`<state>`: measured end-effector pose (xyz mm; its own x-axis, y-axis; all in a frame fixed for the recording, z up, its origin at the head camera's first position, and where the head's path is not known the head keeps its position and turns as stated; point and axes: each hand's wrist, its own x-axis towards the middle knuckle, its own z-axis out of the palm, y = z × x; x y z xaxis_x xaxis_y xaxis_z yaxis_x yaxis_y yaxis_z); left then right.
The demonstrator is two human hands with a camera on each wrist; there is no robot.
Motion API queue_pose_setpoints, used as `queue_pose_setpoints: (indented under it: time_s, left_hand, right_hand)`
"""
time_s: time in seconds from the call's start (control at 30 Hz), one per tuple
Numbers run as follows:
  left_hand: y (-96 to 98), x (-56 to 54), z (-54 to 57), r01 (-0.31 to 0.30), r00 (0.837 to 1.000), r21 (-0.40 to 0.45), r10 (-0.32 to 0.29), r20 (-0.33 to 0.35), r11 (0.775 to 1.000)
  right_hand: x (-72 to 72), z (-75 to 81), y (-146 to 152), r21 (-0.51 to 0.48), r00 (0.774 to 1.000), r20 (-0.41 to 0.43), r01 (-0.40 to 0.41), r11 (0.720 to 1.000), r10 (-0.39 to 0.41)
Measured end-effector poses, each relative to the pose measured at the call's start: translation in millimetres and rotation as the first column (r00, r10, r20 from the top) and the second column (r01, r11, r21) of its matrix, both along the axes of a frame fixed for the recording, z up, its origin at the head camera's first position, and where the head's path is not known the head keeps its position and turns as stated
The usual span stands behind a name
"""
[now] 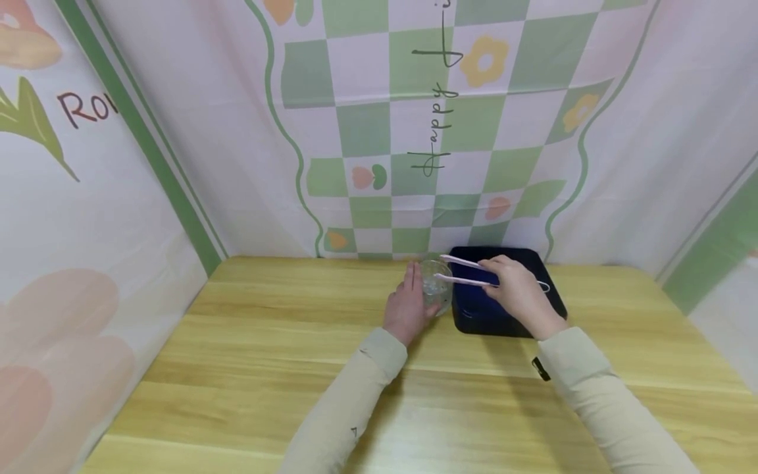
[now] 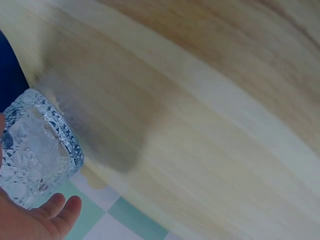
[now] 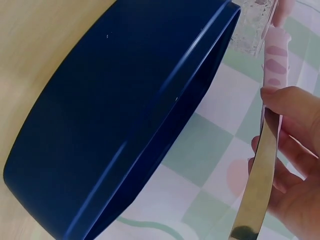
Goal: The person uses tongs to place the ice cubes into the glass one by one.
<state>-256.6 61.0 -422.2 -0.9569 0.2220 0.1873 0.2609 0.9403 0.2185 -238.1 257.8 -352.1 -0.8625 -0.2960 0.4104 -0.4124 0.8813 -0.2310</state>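
Observation:
My right hand [image 1: 515, 289] pinches a pair of tongs [image 1: 468, 282] between thumb and fingers, its two arms spread apart. The metal part [image 3: 257, 185] and a pink, spotted end [image 3: 276, 62] show in the right wrist view. The tips reach over the mouth of a clear, cut-pattern glass [image 1: 439, 296]. My left hand [image 1: 407, 306] holds this glass, fingers along its left side and thumb across the near side. In the left wrist view, clear ice-like lumps [image 2: 37, 142] fill the glass [image 2: 70, 142]. A dark blue open box [image 1: 482, 322] stands right beside it, under the right hand.
The wooden table [image 1: 254, 368] ends at the back against a hanging cloth [image 1: 361, 131] with green and white checks. More printed cloth [image 1: 71, 217] hangs at the left side. A small black tab [image 1: 540, 368] shows at the right sleeve's cuff.

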Motion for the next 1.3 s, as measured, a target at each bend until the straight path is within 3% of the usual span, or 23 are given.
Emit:
queue_pose_setpoints:
  time_s: [0.33, 0.8, 1.1, 1.3]
  left_hand:
    - [-1.0, -0.3, -0.5, 0.01, 1.0, -0.009, -0.01, -0.001, 1.0]
    - [-3.2, 1.2, 2.0, 0.018, 1.0, -0.014, -0.018, 0.026, 1.0]
    - [-5.1, -0.1, 1.1, 0.023, 0.999, -0.039, -0.021, 0.041, 0.999]
    - [-5.5, -1.9, -1.2, 0.017, 0.999, -0.041, -0.015, 0.039, 0.999]
  right_hand:
    - [-1.0, 5.8, 14.2, -0.086, 0.989, 0.022, 0.147, 0.985, -0.145]
    - [-2.8, -2.4, 67.4, -0.217, 0.937, 0.073, 0.35, 0.911, -0.342]
    - [2.0, -15.0, 110.6, -0.186, 0.86, 0.212, 0.501, 0.845, -0.464]
    - [9.7, -26.5, 130.1, -0.147, 0.788, 0.323, 0.59, 0.794, -0.525]
